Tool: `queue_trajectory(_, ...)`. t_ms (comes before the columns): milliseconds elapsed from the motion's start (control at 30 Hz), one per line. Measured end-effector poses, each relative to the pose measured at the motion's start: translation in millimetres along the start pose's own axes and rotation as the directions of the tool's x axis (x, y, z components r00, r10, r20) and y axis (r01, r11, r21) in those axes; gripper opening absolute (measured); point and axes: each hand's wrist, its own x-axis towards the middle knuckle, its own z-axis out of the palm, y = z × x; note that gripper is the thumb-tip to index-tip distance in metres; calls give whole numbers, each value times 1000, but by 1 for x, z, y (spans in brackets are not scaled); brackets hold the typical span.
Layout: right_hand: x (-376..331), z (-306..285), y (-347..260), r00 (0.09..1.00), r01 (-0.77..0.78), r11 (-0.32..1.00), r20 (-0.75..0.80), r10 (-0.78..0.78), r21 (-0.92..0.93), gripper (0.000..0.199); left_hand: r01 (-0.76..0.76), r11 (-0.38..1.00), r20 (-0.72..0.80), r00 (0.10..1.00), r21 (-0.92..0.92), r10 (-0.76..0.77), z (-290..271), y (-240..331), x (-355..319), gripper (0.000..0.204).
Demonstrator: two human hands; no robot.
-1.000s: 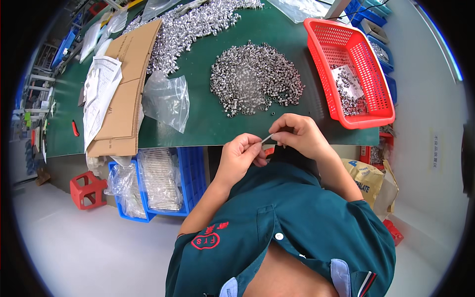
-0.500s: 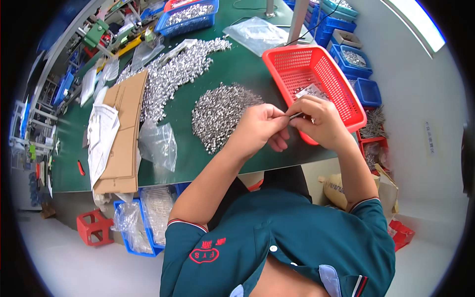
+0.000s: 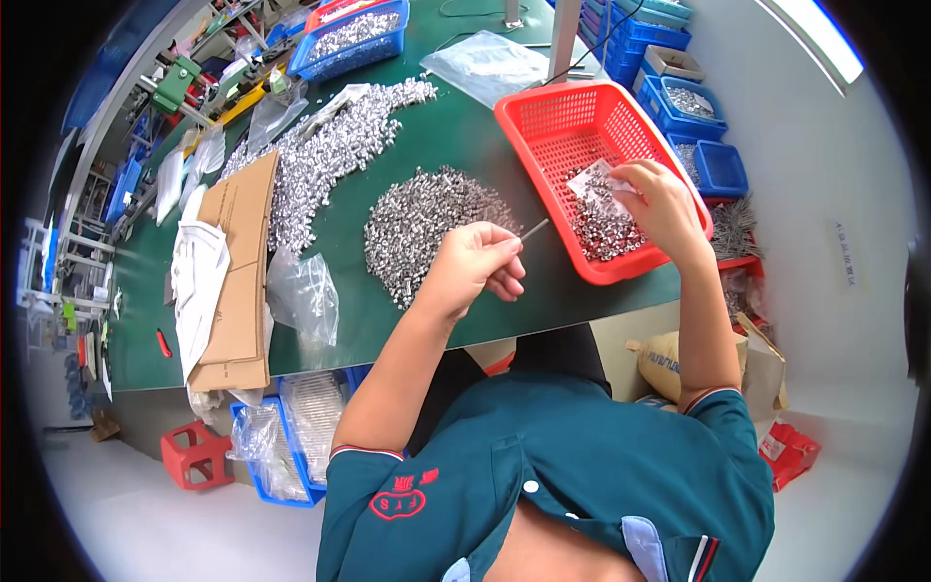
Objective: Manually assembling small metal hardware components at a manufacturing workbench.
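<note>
My left hand [image 3: 477, 262] pinches a thin metal pin [image 3: 534, 229] between thumb and fingers, just right of a heap of small silver metal parts [image 3: 427, 225] on the green table [image 3: 553, 281]. My right hand [image 3: 661, 201] reaches into the red plastic basket [image 3: 543, 136], fingers curled over the small metal parts [image 3: 601, 228] lying in its near corner; whether it holds one is hidden. A clear plastic bag [image 3: 590, 180] lies in the basket beside that hand.
A longer heap of silver parts [image 3: 325, 155] lies farther left, next to flat cardboard [image 3: 240, 262], white sheets [image 3: 197, 281] and clear bags [image 3: 305, 291]. Blue bins [image 3: 354, 39] stand at the back and right [image 3: 713, 160]. Crates [image 3: 281, 436] sit under the table.
The hands, held together over the table edge, have parted: the right hand moved into the red basket, the left stays by the heap holding the pin. The view shifted toward the basket.
</note>
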Motion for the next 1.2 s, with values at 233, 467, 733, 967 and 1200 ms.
queue_trajectory(233,-27,20,-105,962,271,894,-142,-235,356,16,21,984,-110,993,-177,-41,-30,-29,-42,17)
queue_trajectory(467,-50,103,-120,978,154,918,75,-194,365,15,-44,934,-285,957,-354,-63,-62,-75,-94,15)
queue_trajectory(733,-51,142,-126,986,67,961,130,-105,267,13,-54,923,-308,949,-380,-71,-63,-99,-115,13)
queue_trajectory(967,-52,137,-136,976,8,945,204,-79,326,10,-41,959,-321,945,-279,-53,-60,-104,-115,14)
queue_trajectory(1200,-53,125,-145,757,-611,372,653,16,699,8,-20,976,-285,958,-215,-43,-53,-97,-114,14)
